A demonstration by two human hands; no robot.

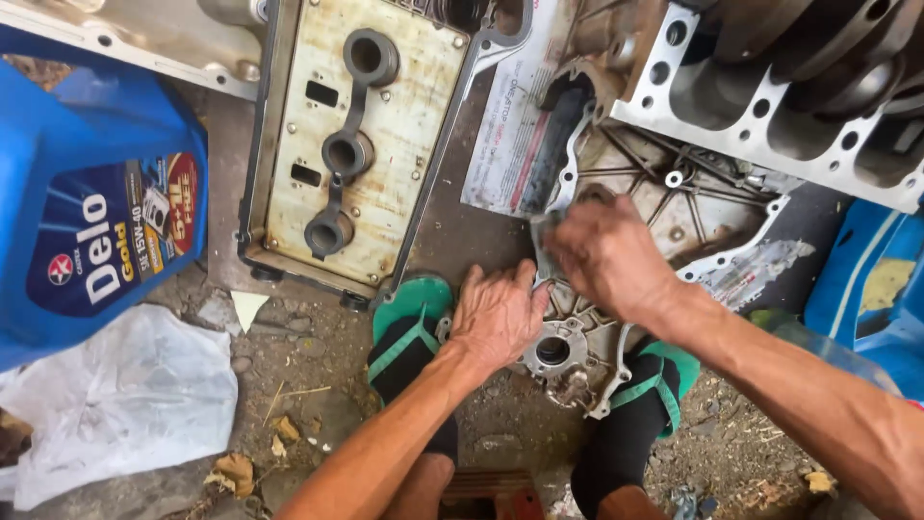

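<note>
Presently the left hand lies flat, fingers spread, pressing on the near end of a grey metal engine cover lying on the ground between two feet in green sandals. Right hand has fingers curled tight around a small grey pad, held against the cover. A blue oil jug stands well apart at left.

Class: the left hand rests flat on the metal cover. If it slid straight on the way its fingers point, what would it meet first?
Probably the right hand, just beyond the left hand's fingertips on the cover; depth unclear.
</note>
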